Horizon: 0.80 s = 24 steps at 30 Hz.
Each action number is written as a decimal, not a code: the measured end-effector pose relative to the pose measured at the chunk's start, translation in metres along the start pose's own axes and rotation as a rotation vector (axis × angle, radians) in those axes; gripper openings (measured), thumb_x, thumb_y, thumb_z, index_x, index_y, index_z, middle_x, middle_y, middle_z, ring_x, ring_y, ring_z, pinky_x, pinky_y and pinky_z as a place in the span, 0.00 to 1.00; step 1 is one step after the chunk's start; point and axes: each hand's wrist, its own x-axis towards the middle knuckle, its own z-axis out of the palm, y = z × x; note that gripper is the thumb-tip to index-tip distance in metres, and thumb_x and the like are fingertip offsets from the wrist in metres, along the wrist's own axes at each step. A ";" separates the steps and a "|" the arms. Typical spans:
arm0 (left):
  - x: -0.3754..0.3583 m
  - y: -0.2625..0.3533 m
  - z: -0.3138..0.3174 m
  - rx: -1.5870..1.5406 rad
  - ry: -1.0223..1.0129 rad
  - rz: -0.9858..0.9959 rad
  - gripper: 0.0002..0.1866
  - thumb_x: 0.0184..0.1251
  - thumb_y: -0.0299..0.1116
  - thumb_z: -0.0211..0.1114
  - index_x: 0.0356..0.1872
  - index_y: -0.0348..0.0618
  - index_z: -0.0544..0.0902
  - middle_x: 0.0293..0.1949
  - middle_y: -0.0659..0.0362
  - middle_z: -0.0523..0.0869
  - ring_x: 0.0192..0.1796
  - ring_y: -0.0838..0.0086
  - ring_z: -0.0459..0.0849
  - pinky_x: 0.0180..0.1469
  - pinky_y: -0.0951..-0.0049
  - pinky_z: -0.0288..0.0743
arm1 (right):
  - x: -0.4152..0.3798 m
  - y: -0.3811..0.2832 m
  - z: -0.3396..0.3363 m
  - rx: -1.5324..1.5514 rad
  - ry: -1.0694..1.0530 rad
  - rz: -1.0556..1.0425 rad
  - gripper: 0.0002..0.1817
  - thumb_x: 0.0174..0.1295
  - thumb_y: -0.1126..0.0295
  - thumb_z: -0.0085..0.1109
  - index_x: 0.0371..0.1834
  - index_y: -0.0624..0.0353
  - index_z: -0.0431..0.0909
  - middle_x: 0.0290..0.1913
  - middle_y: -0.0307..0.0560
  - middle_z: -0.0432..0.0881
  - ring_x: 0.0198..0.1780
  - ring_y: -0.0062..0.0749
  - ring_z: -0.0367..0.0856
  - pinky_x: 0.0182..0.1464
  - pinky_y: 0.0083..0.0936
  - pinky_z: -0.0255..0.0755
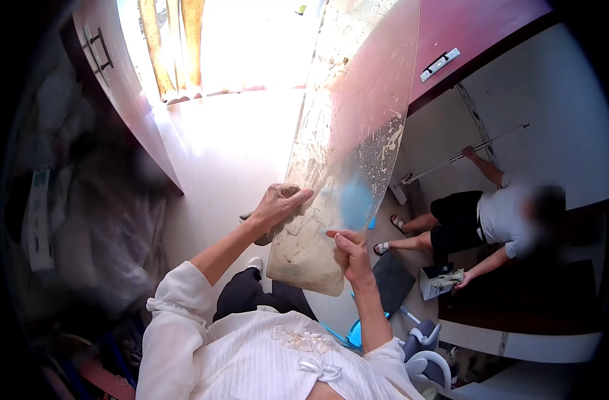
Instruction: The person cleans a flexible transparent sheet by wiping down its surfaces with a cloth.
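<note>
A long, see-through plastic sheet (318, 200) with rounded lower corners and whitish, dirty stains stretches up and away in front of me. My left hand (282, 203) grips its left edge, thumb lying over the front face. Beneath that hand, a dark greyish, cloth-like bit (264, 235) shows beside the edge, partly hidden. On the lower right edge, my right hand (353, 253) is closed, thumb in front and fingers behind. Through the sheet a blurred blue shape is visible.
To the right another person (498, 217) holds a white pole (478, 148) and a greyish cloth (454, 279) over a small box. Pink cabinet doors (464, 40) stand at both sides. A blue dustpan-like item (355, 333) and a grey-white stroller-like object (428, 353) are near my right arm.
</note>
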 end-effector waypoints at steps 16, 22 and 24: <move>0.000 -0.021 0.001 -0.135 -0.003 -0.031 0.13 0.59 0.36 0.68 0.37 0.35 0.83 0.32 0.61 0.85 0.33 0.81 0.80 0.36 0.79 0.75 | 0.011 0.003 -0.011 -0.089 0.075 0.020 0.12 0.56 0.68 0.61 0.36 0.67 0.82 0.15 0.28 0.66 0.14 0.11 0.58 0.17 0.13 0.49; 0.029 0.007 -0.024 -0.378 -0.149 -0.091 0.22 0.55 0.26 0.66 0.53 0.34 0.75 0.40 0.56 0.83 0.39 0.75 0.83 0.45 0.77 0.78 | 0.023 -0.001 0.003 -0.049 0.039 0.013 0.11 0.57 0.69 0.61 0.37 0.67 0.81 0.14 0.28 0.64 0.12 0.10 0.53 0.15 0.14 0.44; 0.048 0.042 -0.029 -0.441 -0.126 -0.009 0.25 0.54 0.24 0.66 0.55 0.35 0.73 0.38 0.56 0.83 0.37 0.76 0.83 0.39 0.78 0.78 | 0.031 -0.001 0.001 -0.046 0.017 -0.020 0.12 0.59 0.69 0.59 0.38 0.69 0.81 0.13 0.27 0.63 0.12 0.10 0.51 0.15 0.15 0.41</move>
